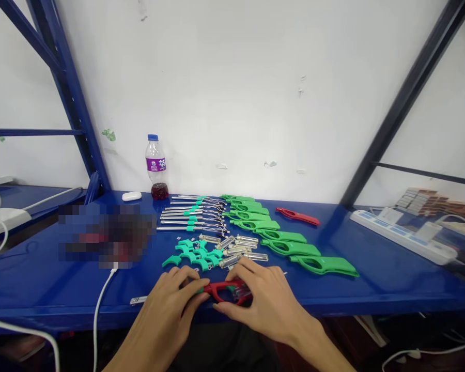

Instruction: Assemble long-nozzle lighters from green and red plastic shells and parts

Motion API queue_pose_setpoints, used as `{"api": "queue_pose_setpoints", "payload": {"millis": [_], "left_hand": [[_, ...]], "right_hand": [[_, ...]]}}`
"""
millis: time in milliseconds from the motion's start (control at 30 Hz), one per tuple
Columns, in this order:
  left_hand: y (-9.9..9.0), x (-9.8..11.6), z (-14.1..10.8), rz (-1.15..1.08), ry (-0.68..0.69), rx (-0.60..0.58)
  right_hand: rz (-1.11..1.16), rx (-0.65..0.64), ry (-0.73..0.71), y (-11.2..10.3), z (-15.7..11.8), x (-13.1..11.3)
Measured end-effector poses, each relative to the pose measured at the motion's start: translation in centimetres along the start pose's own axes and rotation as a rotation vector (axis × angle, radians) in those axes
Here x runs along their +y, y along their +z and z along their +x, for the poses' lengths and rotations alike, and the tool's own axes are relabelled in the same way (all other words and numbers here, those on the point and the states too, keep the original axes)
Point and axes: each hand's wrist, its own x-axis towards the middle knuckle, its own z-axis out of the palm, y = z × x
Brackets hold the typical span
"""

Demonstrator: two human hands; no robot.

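A red lighter casing (pixel 218 292) lies between both hands at the table's front edge. My left hand (pixel 180 297) pinches its narrow end, where a metal tube (pixel 138 300) sticks out to the left. Around the wide end, where a clear part (pixel 241 293) shows, the fingers of my right hand (pixel 256 294) are wrapped. Just beyond the hands are teal trigger pieces (pixel 187 251) and clear tanks (pixel 238 249). Metal tubes with wires (pixel 189 217) lie in a row behind them. Several green casings (pixel 287 247) form a slanting row to the right.
Another red casing (pixel 297 215) lies at the back right. A bottle (pixel 156 168) and a white case (pixel 132 196) stand near the wall. A power strip (pixel 403 235) is at the right, a white cable (pixel 101 305) at the left. Blue posts rise on both sides.
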Motion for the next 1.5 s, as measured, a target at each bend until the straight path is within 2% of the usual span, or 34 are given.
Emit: {"api": "queue_pose_setpoints", "payload": {"millis": [233, 533, 867, 1233, 1500], "left_hand": [[-0.54, -0.21, 0.00, -0.094, -0.136, -0.094], [-0.45, -0.12, -0.19, -0.157, -0.265, -0.160], [-0.23, -0.12, -0.46, -0.094, -0.195, -0.091], [-0.21, -0.05, -0.60, -0.107, -0.234, -0.108], [-0.42, -0.01, 0.04, -0.110, -0.135, -0.014]], "right_hand": [[0.069, 0.080, 0.017, 0.32, 0.27, -0.02], [0.079, 0.073, 0.044, 0.03, -0.15, -0.32], [0.090, 0.105, 0.051, -0.25, 0.01, -0.48], [0.111, 0.152, 0.021, 0.00, -0.17, -0.21], [0.122, 0.174, 0.020, 0.18, -0.20, -0.18]]}}
